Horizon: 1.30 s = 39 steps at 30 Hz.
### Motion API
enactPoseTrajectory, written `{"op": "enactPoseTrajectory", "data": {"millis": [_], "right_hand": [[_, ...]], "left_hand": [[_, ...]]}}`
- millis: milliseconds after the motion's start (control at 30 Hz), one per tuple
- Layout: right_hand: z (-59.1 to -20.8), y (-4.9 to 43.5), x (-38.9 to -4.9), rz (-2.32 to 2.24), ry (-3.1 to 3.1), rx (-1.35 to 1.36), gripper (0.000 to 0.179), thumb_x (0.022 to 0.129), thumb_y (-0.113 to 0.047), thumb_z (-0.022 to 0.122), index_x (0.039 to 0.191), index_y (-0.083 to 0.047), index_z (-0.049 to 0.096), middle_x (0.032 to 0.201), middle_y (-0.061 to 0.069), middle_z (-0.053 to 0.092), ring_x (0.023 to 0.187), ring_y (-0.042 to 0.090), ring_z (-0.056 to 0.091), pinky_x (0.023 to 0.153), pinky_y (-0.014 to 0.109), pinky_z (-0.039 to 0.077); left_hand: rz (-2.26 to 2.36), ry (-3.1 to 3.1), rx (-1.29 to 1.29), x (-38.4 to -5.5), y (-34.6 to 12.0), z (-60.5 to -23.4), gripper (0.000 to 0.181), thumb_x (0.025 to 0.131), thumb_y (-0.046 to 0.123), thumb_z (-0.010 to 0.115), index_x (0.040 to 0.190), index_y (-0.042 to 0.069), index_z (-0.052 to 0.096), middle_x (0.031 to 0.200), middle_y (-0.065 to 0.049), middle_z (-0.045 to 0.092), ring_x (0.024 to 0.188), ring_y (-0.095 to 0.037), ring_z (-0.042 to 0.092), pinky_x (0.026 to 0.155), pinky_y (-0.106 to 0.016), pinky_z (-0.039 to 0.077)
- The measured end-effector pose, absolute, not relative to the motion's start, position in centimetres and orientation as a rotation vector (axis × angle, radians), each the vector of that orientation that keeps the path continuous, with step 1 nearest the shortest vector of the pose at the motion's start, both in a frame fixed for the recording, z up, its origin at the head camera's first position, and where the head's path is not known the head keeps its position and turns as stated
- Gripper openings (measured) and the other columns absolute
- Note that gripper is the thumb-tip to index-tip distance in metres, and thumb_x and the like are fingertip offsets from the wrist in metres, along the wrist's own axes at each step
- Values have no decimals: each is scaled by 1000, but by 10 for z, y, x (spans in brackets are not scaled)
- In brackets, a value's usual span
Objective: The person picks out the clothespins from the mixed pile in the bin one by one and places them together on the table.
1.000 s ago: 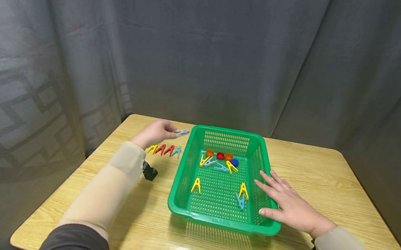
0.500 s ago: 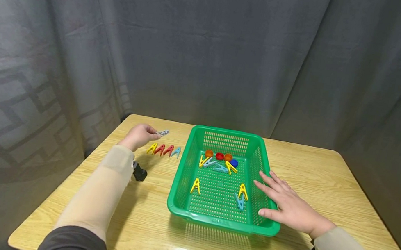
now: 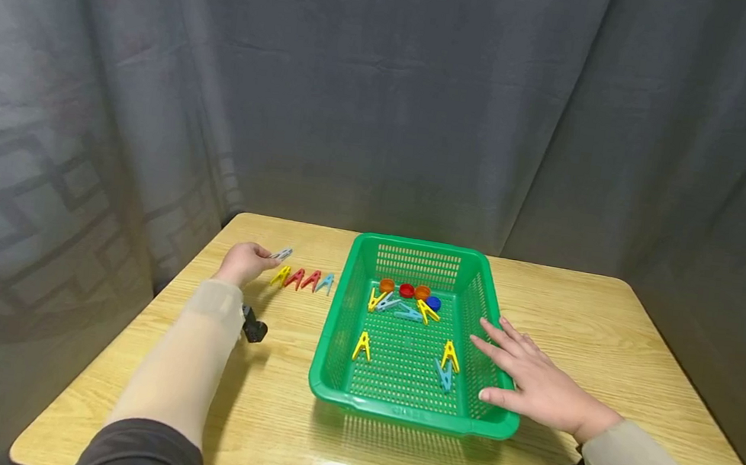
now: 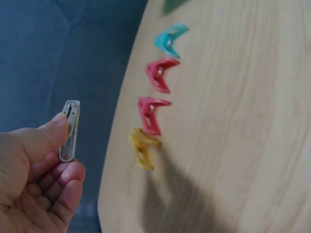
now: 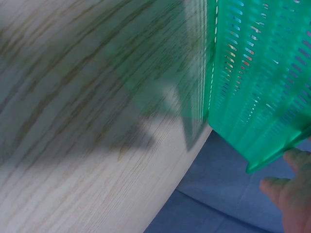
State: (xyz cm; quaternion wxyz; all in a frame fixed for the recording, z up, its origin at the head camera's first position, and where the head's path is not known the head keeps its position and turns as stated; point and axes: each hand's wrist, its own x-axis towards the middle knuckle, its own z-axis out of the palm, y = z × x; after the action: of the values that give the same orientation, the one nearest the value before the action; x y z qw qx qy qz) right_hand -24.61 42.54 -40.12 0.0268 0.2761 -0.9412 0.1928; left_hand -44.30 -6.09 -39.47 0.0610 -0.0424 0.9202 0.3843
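Observation:
Between thumb and fingers my left hand [image 3: 245, 262] pinches a grey clothespin [image 4: 71, 130], held above the table's far left part. Just right of it lies a row of clothespins: a yellow one [image 4: 142, 148], two red ones, the nearer a red clothespin [image 4: 149, 115], and a light blue one [image 4: 170, 40]. My right hand [image 3: 539, 378] lies spread with straight fingers on the right rim of a green basket [image 3: 328, 319]. Inside the basket are yellow clothespins [image 3: 363, 345], blue ones such as a blue clothespin [image 3: 443, 375], and several round caps, among them a red cap [image 3: 406, 291].
The basket stands mid-table on the wooden table [image 3: 609, 344]. Grey curtains [image 3: 388, 96] hang close behind the table's far edge and along both sides. A dark wrist camera [image 3: 255, 325] hangs below the left wrist.
The left hand has moved left with the grey clothespin, from beside the basket to the left end of the clothespin row, and has come lower. The right hand keeps its place on the rim.

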Motion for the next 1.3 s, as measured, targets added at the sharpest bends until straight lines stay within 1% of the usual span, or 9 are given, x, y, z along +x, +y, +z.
{"op": "enactPoseTrajectory", "data": {"millis": [233, 433, 567, 667, 900, 1000, 1133, 1300], "right_hand": [[-402, 425, -247, 581, -2906, 855, 72, 87, -38, 69, 148, -16, 38, 158, 10, 22, 143, 42, 12, 103, 68, 18], [-402, 425, -247, 568, -2904, 862, 72, 87, -40, 68, 148, -16, 38, 157, 11, 22, 142, 44, 13, 102, 69, 19], [-402, 424, -247, 564, -2905, 864, 72, 87, -39, 68, 148, -16, 38, 158, 11, 22, 142, 44, 13, 103, 69, 19], [-402, 424, -247, 569, -2907, 864, 72, 87, -38, 69, 149, -16, 38, 158, 10, 21, 142, 43, 13, 103, 68, 18], [-403, 424, -247, 569, -2907, 864, 72, 88, -38, 68, 148, -15, 38, 160, 3, 16, 143, 43, 12, 103, 69, 17], [-403, 424, -246, 575, -2909, 863, 72, 88, -39, 68, 149, -15, 38, 159, 5, 17, 143, 43, 12, 103, 69, 17], [-402, 424, -246, 577, -2907, 864, 72, 87, -38, 69, 149, -16, 38, 159, 8, 18, 143, 43, 11, 103, 69, 17], [-402, 424, -245, 564, -2909, 862, 72, 87, -38, 68, 149, -16, 38, 160, 4, 16, 143, 42, 11, 103, 69, 18]], "left_hand": [[1130, 2809, -218, -442, -60, -404, 43, 93, 28, 65, 123, -2, 58, 121, -21, 57, 105, -34, 54, 90, -47, 44], [1075, 2848, -283, -443, -58, -412, 40, 92, 27, 66, 117, -4, 61, 116, -21, 59, 97, -32, 54, 82, -43, 46], [1083, 2842, -319, -445, -58, -416, 41, 91, 26, 67, 119, -4, 61, 116, -22, 59, 94, -31, 55, 78, -42, 47], [1100, 2830, -353, -447, -59, -420, 42, 91, 24, 67, 120, -5, 60, 117, -23, 59, 96, -31, 54, 79, -43, 47], [1066, 2826, -416, -453, -64, -431, 42, 90, 26, 68, 117, -5, 60, 116, -24, 58, 101, -35, 54, 87, -46, 45], [1058, 2817, -444, -455, -66, -435, 42, 90, 27, 68, 117, -4, 61, 117, -23, 58, 102, -35, 54, 89, -47, 44], [1028, 2820, -446, -456, -66, -437, 42, 91, 28, 68, 116, -4, 61, 117, -23, 58, 100, -34, 54, 87, -46, 44], [968, 2855, -409, -455, -66, -439, 42, 91, 29, 67, 115, -5, 61, 115, -24, 59, 98, -35, 55, 86, -46, 44]]}}
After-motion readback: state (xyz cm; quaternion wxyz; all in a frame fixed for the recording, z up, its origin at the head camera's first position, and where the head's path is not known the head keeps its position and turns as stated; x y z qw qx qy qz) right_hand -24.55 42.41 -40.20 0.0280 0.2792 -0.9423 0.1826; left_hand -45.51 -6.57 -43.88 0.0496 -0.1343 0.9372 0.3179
